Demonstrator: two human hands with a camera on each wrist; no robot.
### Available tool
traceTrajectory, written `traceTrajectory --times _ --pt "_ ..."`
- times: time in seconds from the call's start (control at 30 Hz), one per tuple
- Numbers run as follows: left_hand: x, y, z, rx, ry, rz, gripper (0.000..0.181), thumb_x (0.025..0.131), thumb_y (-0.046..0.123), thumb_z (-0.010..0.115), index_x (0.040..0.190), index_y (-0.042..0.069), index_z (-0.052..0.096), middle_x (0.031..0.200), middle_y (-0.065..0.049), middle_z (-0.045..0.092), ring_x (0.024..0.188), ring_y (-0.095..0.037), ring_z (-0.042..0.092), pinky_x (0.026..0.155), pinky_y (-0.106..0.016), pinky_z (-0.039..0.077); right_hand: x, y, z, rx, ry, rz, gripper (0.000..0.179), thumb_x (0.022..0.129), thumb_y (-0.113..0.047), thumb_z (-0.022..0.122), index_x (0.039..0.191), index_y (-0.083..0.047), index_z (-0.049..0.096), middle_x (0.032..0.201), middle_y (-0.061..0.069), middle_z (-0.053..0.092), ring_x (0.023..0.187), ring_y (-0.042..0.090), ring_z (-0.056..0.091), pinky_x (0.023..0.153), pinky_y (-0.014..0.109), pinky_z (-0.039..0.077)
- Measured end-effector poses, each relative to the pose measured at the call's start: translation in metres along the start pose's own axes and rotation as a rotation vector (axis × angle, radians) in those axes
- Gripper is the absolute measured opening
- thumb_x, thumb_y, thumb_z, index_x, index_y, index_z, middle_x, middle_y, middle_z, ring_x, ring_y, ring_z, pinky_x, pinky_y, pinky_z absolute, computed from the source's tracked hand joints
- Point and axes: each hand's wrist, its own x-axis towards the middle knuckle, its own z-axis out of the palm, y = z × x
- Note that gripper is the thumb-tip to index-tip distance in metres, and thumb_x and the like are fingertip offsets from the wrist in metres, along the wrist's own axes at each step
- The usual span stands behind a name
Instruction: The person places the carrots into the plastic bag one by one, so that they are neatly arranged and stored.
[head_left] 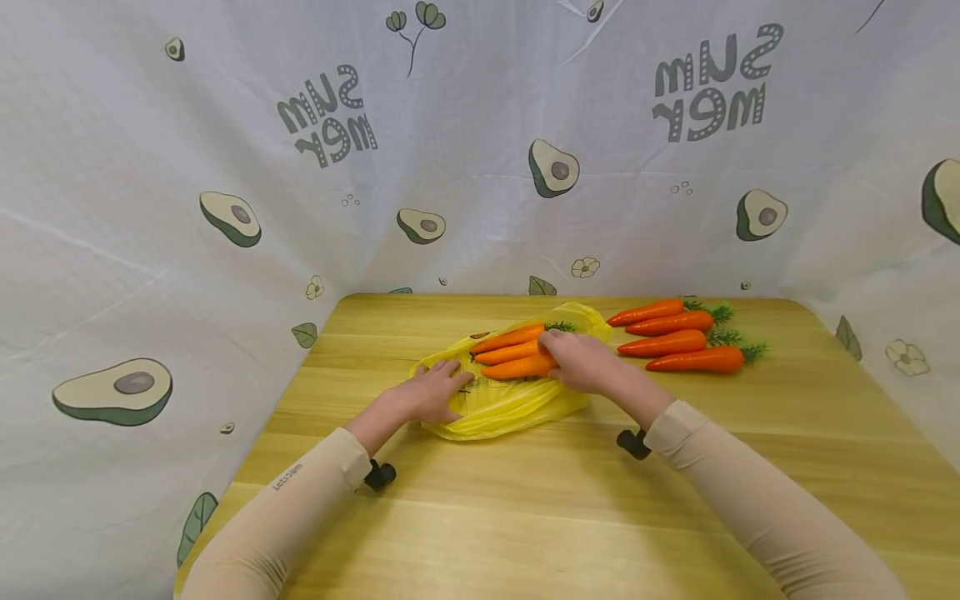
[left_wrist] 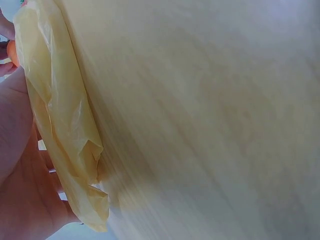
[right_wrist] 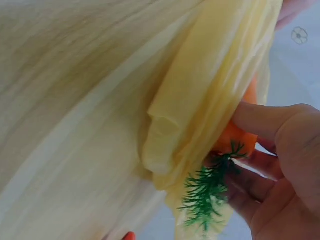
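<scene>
A yellow plastic bag (head_left: 517, 412) lies spread and crumpled on the wooden table. Three orange carrots (head_left: 510, 337) with green tops rest side by side on it, tips pointing left. My right hand (head_left: 581, 362) pinches the thick end of the nearest carrot (head_left: 513, 368). In the right wrist view, thumb and fingers close around that carrot (right_wrist: 239, 140), its feathery green top (right_wrist: 205, 195) hanging below them. At the bag's left end, my left hand (head_left: 435, 393) rests with fingers spread. The left wrist view has the bag (left_wrist: 65, 110) covering part of those fingers.
Several redder carrots (head_left: 667, 342) with green tops lie in a row right of the bag, tips toward it. The wooden table (head_left: 480, 517) extends toward me. Behind it hangs a pale curtain (head_left: 480, 125) printed with avocados.
</scene>
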Motion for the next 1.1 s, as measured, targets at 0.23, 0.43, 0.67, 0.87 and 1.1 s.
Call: traceTrajectory --times 0.23,0.43,0.67,0.87,1.1 --pt "0.001 0.000 0.001 0.003 0.000 -0.004 0.078 0.095 0.043 0.068 0.159 0.020 0.032 0.167 -0.015 0.020 0.154 -0.037 0.020 0.119 -0.066 0.019 -0.003 0.004 0.003 0.126 0.007 -0.018 0.031 0.086 -0.005 0.079 0.111 -0.005 0.061 0.100 0.008 0.063 0.085 0.021 0.058 0.077 0.036 0.054" --pt "0.002 0.000 0.001 0.006 -0.003 -0.009 0.078 0.095 0.045 0.067 0.160 0.021 0.031 0.167 -0.015 0.019 0.154 -0.036 0.019 0.120 -0.065 0.018 -0.005 0.009 0.002 0.173 -0.027 -0.025 0.030 0.087 -0.006 0.077 0.114 -0.005 0.063 0.096 0.006 0.065 0.084 0.020 0.059 0.077 0.037 0.054" --pt "0.002 -0.002 0.002 0.006 -0.004 -0.007 0.078 0.095 0.045 0.068 0.159 0.020 0.031 0.167 -0.015 0.019 0.154 -0.036 0.019 0.120 -0.065 0.019 -0.007 0.016 0.001 0.169 -0.086 0.016 0.035 0.091 -0.022 0.076 0.122 -0.010 0.065 0.110 0.006 0.070 0.094 0.020 0.065 0.087 0.043 0.056" --pt "0.000 -0.001 0.000 0.002 0.003 0.002 0.077 0.095 0.044 0.068 0.159 0.020 0.032 0.167 -0.015 0.021 0.154 -0.036 0.020 0.119 -0.066 0.019 -0.005 0.021 -0.003 0.190 -0.136 0.015 0.037 0.093 -0.025 0.075 0.125 -0.011 0.065 0.115 0.007 0.070 0.098 0.020 0.066 0.089 0.043 0.056" --pt "0.001 -0.001 0.001 0.007 0.000 -0.005 0.078 0.095 0.046 0.068 0.159 0.022 0.031 0.167 -0.014 0.020 0.155 -0.035 0.019 0.120 -0.064 0.018 -0.004 0.024 -0.007 0.211 -0.170 -0.008 0.035 0.093 -0.024 0.074 0.123 -0.009 0.066 0.113 0.007 0.071 0.096 0.019 0.066 0.089 0.043 0.056"
